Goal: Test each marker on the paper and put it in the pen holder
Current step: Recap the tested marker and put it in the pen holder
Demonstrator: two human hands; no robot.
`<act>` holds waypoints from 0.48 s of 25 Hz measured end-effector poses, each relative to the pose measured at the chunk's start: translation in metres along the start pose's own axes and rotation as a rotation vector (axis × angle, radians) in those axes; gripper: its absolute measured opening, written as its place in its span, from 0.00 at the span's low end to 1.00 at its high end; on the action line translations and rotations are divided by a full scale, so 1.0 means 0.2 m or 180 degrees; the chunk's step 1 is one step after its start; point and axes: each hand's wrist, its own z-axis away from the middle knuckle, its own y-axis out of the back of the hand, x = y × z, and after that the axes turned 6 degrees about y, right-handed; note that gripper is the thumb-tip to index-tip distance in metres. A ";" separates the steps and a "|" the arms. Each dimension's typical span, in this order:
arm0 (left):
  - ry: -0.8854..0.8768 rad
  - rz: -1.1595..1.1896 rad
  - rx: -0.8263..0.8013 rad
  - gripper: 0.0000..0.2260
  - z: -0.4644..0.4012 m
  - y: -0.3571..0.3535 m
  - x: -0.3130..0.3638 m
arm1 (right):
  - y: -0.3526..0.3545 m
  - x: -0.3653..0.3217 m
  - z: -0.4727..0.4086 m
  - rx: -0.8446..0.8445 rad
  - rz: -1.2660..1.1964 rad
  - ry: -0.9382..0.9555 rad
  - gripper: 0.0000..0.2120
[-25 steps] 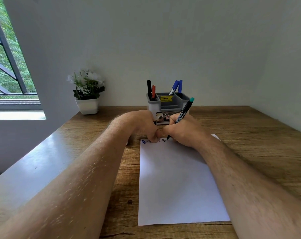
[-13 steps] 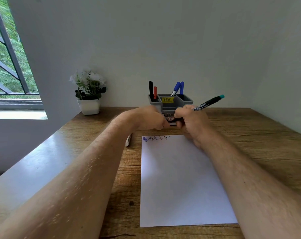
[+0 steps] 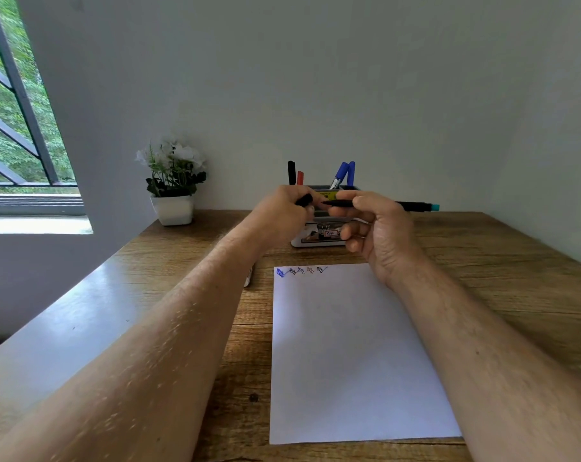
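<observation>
My right hand grips a black marker with a teal end, held level above the desk with its tip pointing left. My left hand pinches the marker's black cap, a short gap from the tip. Behind both hands stands the grey pen holder, which holds a black, a red and two blue markers. The white paper lies below the hands, with several small scribbles along its top edge. A white marker lies on the desk, mostly hidden by my left forearm.
A white pot of white flowers stands at the back left of the wooden desk. A window is on the left wall. A grey wall closes the desk's far edge.
My right hand lifted the marker off the paper and turned it level. Both hands rose in front of the pen holder, the left one holding the cap near the tip.
</observation>
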 end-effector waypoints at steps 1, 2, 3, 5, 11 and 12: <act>-0.0021 -0.0028 0.0021 0.12 -0.01 0.00 -0.01 | 0.00 0.00 0.00 0.0007 0.0000 0.0015 0.11; -0.0024 -0.0064 0.0040 0.11 -0.01 -0.01 -0.01 | 0.00 0.00 0.00 -0.0001 0.0007 0.0019 0.10; -0.0017 -0.0105 0.0039 0.11 -0.02 -0.01 -0.01 | 0.00 0.00 0.00 -0.0015 0.0023 0.0015 0.10; -0.0020 -0.0195 0.0015 0.11 -0.02 -0.01 -0.02 | 0.00 0.00 0.00 -0.0049 0.0082 0.0006 0.10; -0.0160 -0.0408 -0.0049 0.13 -0.02 -0.03 -0.02 | -0.01 0.01 0.01 -0.0110 0.0393 -0.0117 0.09; -0.0180 -0.0400 -0.0070 0.14 -0.02 -0.04 -0.02 | -0.01 0.02 0.00 -0.0094 0.0431 -0.0112 0.07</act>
